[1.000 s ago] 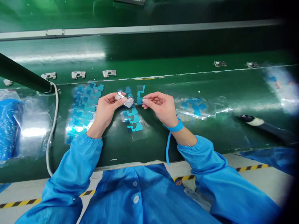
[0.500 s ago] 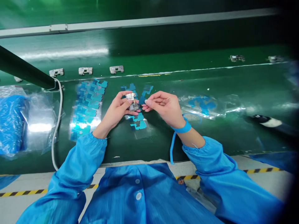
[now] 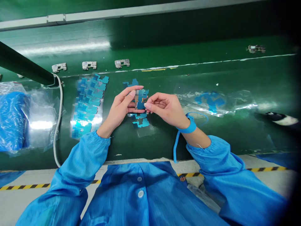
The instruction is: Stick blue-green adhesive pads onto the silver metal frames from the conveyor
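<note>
My left hand (image 3: 121, 105) is closed around the edges of a small circuit board (image 3: 136, 102), thumb on its near face and fingers behind. A cut-out piece of blue film (image 3: 141, 99) covers much of the board's face. My right hand (image 3: 166, 108) pinches the lower right side of that film between thumb and forefinger, its other fingers curled in. Whether the film is stuck to the board, I cannot tell. Beneath my hands lies a narrow clear sheet with several blue film cut-outs (image 3: 141, 123), partly hidden by the left hand and board.
A larger sheet of blue cut-outs (image 3: 88, 100) lies to the left, beyond it a white cable (image 3: 56, 131) and a blue plastic-wrapped bundle (image 3: 11, 122). Several boards (image 3: 89, 65) line the far strip. A clear bag (image 3: 211, 102) lies right. A coiled cord (image 3: 175, 146) runs from my right wristband.
The blue film in my right hand has moved left from beside the board to over its face. The board has shifted slightly right and turned in my left hand.
</note>
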The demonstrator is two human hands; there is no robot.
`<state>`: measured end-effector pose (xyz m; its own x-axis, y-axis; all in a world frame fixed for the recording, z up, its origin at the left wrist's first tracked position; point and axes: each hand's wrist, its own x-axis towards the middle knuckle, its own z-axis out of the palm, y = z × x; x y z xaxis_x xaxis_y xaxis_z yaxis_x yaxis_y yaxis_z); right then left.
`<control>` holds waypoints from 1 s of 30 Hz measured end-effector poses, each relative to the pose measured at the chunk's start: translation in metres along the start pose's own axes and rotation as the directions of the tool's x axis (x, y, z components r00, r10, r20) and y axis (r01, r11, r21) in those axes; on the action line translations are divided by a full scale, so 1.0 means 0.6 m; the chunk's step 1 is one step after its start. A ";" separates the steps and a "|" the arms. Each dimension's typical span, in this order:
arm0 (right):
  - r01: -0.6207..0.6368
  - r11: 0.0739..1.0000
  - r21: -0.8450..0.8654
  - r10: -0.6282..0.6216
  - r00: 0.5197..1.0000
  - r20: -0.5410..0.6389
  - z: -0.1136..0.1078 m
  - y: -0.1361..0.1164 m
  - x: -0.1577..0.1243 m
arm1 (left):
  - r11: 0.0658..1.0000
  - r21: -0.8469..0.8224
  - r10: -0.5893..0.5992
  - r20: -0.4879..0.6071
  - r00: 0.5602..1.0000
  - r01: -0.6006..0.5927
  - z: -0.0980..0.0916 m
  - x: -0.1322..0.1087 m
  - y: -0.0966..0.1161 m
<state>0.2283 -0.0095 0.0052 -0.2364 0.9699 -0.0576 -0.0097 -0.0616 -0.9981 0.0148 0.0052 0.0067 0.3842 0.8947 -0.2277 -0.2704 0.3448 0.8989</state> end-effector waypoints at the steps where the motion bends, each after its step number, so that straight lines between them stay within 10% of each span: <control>1: 0.004 1.000 -0.007 -0.004 1.000 -0.004 0.001 0.000 -0.001 | 1.000 -0.004 -0.004 -0.003 1.000 0.004 0.002 -0.001 0.001; 30: 0.035 0.997 -0.075 -0.042 0.994 -0.097 0.007 0.016 -0.003 | 0.995 -0.049 -0.086 -0.090 0.992 0.081 0.017 -0.006 0.007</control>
<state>0.2246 -0.0128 -0.0043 -0.1402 0.9900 -0.0173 0.0551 -0.0096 -0.9984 0.0214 0.0005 0.0150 0.3247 0.8838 -0.3367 -0.2815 0.4302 0.8577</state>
